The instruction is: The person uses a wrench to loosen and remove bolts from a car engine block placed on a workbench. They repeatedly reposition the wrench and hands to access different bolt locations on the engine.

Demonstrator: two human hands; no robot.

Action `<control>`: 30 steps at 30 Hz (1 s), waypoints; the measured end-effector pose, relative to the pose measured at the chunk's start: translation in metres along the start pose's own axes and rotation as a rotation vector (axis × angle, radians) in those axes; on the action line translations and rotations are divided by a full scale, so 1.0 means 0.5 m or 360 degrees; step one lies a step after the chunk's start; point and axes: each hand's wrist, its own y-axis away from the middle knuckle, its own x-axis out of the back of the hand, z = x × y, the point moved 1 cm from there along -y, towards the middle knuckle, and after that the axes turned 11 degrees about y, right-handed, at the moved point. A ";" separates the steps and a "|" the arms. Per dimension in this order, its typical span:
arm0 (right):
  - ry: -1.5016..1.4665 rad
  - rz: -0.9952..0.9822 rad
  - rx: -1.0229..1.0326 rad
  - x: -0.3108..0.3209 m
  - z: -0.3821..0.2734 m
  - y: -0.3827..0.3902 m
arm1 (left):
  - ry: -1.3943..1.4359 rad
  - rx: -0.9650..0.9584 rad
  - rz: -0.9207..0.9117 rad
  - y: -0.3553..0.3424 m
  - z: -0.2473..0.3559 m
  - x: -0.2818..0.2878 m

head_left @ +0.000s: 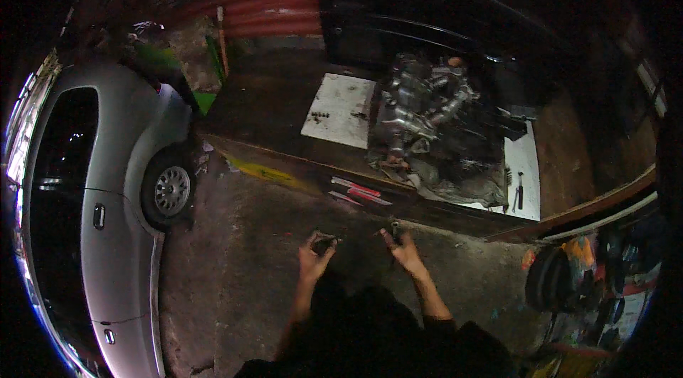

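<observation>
My left hand (311, 257) is closed around a small dark part (325, 243), whose kind is too dim to tell. To its right, my right hand (405, 253) has its fingers closed on a slim dark tool with a small shiny round end (395, 224); its exact kind is unclear. Both hands are held apart, over the floor in front of the workbench (267, 97). A metal engine part with pipes (427, 104) lies on the bench beyond them, with a crumpled grey cloth (462, 186) at its near side.
Small dark pieces (319, 116) lie on a white board (345, 93). A hand tool (520, 192) rests on another white board (528, 157) at the right. A silver car (121, 214) stands close on the left. Tyre-like black rings (549, 278) and clutter fill the right side.
</observation>
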 end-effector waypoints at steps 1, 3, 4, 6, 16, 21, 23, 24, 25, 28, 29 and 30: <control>0.0011 0.0046 0.0014 -0.020 0.030 -0.027 | -0.0052 -0.0074 0.0034 -0.016 0.018 0.019; -0.0021 0.0076 -0.0020 -0.055 -0.001 -0.064 | -0.0107 -0.0184 0.0037 -0.059 0.045 0.068; -0.0046 0.0052 -0.0079 -0.068 -0.019 -0.076 | -0.0093 -0.0206 0.0014 -0.080 0.054 0.093; 0.0192 -0.0006 -0.0216 -0.099 -0.025 -0.111 | -0.0045 -0.0196 -0.0046 -0.119 0.064 0.136; -0.0739 0.0173 0.0036 -0.290 -0.139 -0.272 | -0.0189 0.0007 -0.0197 -0.328 0.124 0.198; -0.0261 0.0195 0.0311 -0.271 -0.245 -0.349 | -0.0365 -0.0222 -0.0350 -0.445 0.106 0.181; 0.0286 0.0436 0.0326 -0.274 -0.242 -0.390 | -0.0399 -0.0263 -0.0419 -0.497 0.114 0.167; 0.0557 0.0552 0.0328 -0.274 -0.243 -0.413 | -0.0397 -0.0265 -0.0447 -0.525 0.103 0.166; 0.0450 0.0425 0.0286 -0.269 -0.247 -0.440 | -0.0393 -0.0265 -0.0477 -0.556 0.084 0.164; 0.0097 0.0209 0.0199 -0.254 -0.255 -0.516 | -0.0458 -0.0229 -0.0629 -0.639 0.075 0.151; -0.0016 0.0248 0.0207 -0.265 -0.234 -0.533 | -0.0478 -0.0216 -0.0687 -0.663 0.076 0.143; -0.0127 0.0277 0.0215 -0.276 -0.211 -0.557 | -0.0506 -0.0183 -0.0726 -0.689 0.075 0.136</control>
